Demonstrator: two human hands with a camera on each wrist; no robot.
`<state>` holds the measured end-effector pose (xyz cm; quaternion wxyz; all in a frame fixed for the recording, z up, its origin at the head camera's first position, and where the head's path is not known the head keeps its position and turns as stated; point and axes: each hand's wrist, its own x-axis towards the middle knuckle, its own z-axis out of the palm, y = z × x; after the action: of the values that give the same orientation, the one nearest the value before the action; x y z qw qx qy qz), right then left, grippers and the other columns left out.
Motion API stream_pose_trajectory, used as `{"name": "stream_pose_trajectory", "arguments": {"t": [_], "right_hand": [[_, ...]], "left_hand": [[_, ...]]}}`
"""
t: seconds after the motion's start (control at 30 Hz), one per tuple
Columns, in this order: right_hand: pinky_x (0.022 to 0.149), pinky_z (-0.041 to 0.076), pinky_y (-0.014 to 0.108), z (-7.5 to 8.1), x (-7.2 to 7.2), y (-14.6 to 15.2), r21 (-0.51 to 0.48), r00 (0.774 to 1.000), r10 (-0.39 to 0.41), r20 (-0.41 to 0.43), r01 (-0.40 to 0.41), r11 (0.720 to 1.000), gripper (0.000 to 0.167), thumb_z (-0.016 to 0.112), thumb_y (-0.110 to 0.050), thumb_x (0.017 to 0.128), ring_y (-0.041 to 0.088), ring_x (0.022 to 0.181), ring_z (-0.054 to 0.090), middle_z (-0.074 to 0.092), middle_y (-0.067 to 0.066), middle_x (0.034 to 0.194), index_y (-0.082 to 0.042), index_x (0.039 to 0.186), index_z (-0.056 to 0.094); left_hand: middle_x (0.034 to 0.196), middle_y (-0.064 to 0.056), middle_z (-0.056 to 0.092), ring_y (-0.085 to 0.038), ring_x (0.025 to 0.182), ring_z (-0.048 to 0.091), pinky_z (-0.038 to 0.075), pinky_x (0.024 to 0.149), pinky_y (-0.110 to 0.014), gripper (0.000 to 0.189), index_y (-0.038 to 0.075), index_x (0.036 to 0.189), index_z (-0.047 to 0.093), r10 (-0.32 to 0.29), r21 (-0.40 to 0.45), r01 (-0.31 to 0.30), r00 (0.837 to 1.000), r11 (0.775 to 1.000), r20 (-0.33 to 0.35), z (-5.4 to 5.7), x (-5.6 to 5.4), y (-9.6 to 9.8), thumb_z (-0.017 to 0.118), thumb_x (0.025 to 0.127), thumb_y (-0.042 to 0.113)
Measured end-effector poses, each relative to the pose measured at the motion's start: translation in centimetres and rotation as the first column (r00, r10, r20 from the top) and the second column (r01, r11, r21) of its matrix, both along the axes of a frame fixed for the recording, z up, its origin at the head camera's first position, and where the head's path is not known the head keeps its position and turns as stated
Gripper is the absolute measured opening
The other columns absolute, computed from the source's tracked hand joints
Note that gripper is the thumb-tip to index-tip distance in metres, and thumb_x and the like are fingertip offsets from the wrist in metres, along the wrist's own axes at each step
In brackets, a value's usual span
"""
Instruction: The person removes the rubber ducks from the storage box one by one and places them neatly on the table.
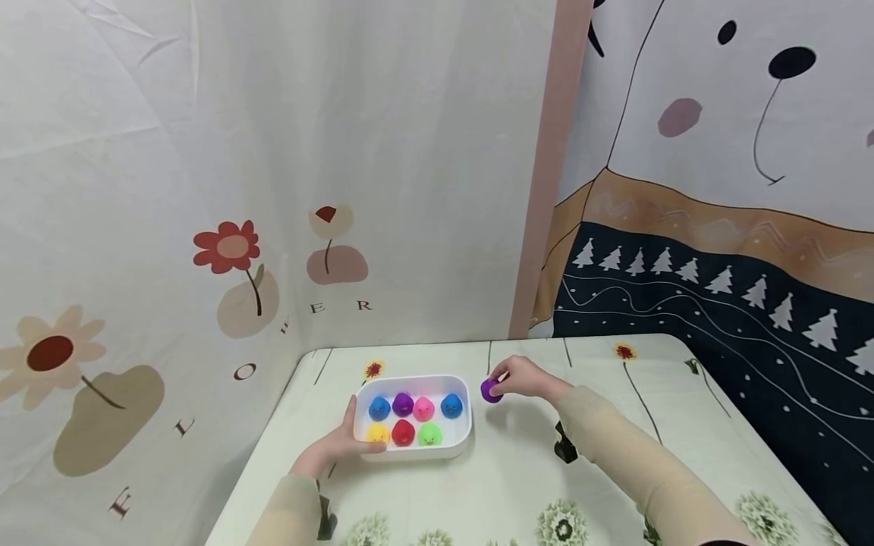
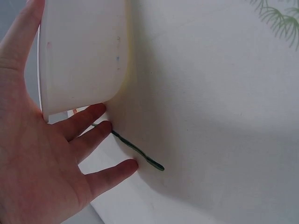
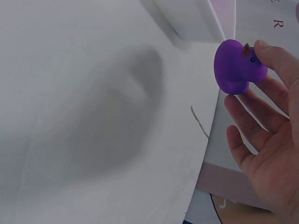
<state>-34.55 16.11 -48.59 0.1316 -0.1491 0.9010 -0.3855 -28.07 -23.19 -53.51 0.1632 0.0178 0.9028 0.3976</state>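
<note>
A white plastic tray [image 1: 426, 453] on the table holds several small toy ducks, among them a red duck [image 1: 403, 433], a green duck [image 1: 429, 434] and a pink duck [image 1: 423, 409]. My left hand [image 1: 341, 442] spans the tray's left front corner, thumb along the front and spread, mostly straight fingers by the left side. In the left wrist view, fingertips touch the tray's outer wall [image 2: 84, 56]. Just right of the tray, my right hand [image 1: 524, 377] pinches a purple toy duck [image 3: 233, 67] between thumb and fingers, lifted off the tabletop.
A flower-patterned cloth covers the table [image 1: 532, 470]. Behind it and to the left hangs a pale curtain [image 1: 423, 189] with printed flowers and letters. A dark panel with printed trees [image 1: 683, 318] stands at the right. Other ducks in the tray are blue, purple and yellow.
</note>
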Motion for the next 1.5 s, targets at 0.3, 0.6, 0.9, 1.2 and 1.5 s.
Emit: {"name": "stream_pose_trajectory", "arguments": {"t": [0.3, 0.6, 0.9, 1.2, 1.5], "right_hand": [[0.078, 0.054, 0.034, -1.1, -0.5, 0.3, 0.008, 0.999, -0.031, -0.030, 0.032, 0.999, 0.022, 0.080, -0.016, 0.080, 0.015, 0.080, 0.063, 0.069, 0.003, 0.088, -0.004, 0.097, 0.074], [0.078, 0.053, 0.035, -3.1, -0.6, 0.8, -0.009, 0.993, -0.112, -0.039, 0.112, 0.994, 0.025, 0.082, -0.020, 0.079, 0.016, 0.083, 0.061, 0.068, 0.001, 0.089, -0.005, 0.097, 0.073], [0.078, 0.054, 0.036, -4.9, -0.5, 0.5, -0.010, 0.984, -0.168, -0.052, 0.168, 0.986, 0.025, 0.082, -0.019, 0.078, 0.017, 0.083, 0.061, 0.068, 0.003, 0.093, -0.005, 0.097, 0.073], [0.079, 0.053, 0.038, -6.5, -1.0, 0.7, -0.018, 0.982, -0.179, -0.067, 0.178, 0.984, 0.024, 0.082, -0.018, 0.078, 0.019, 0.085, 0.062, 0.069, 0.004, 0.093, -0.003, 0.095, 0.073], [0.080, 0.052, 0.039, -7.0, -1.4, 0.5, -0.020, 0.982, -0.175, -0.076, 0.174, 0.985, 0.024, 0.082, -0.015, 0.076, 0.019, 0.084, 0.062, 0.069, 0.004, 0.091, -0.002, 0.093, 0.073]], "left_hand": [[0.157, -0.029, 0.008, -0.052, 0.139, 0.016, 0.018, 0.107, -0.069, 0.130, 0.008, 0.153, -0.016, 0.002, 0.019, -0.002, 1.000, 1.000, 0.010, 0.3, 0.0, 0.0, 0.082, 0.074, 0.043], [0.157, -0.027, 0.007, -0.052, 0.139, 0.014, 0.018, 0.107, -0.069, 0.130, 0.010, 0.153, -0.016, 0.008, 0.032, -0.009, 1.000, 0.999, 0.013, 0.1, 0.0, 0.2, 0.082, 0.074, 0.044], [0.155, -0.031, 0.011, -0.054, 0.138, 0.017, 0.020, 0.106, -0.069, 0.127, 0.006, 0.153, -0.014, 0.013, 0.032, -0.013, 1.000, 0.999, 0.007, 0.2, 0.3, 0.3, 0.082, 0.076, 0.038], [0.156, -0.030, 0.011, -0.053, 0.138, 0.018, 0.022, 0.106, -0.069, 0.130, 0.007, 0.153, -0.014, 0.013, 0.031, -0.013, 1.000, 0.999, 0.002, -0.1, 0.3, 0.1, 0.083, 0.074, 0.041], [0.157, -0.028, 0.009, -0.051, 0.138, 0.017, 0.022, 0.106, -0.068, 0.128, 0.009, 0.153, -0.015, 0.013, 0.030, -0.014, 1.000, 0.999, 0.013, 0.4, 0.3, 0.1, 0.082, 0.075, 0.040]]}}
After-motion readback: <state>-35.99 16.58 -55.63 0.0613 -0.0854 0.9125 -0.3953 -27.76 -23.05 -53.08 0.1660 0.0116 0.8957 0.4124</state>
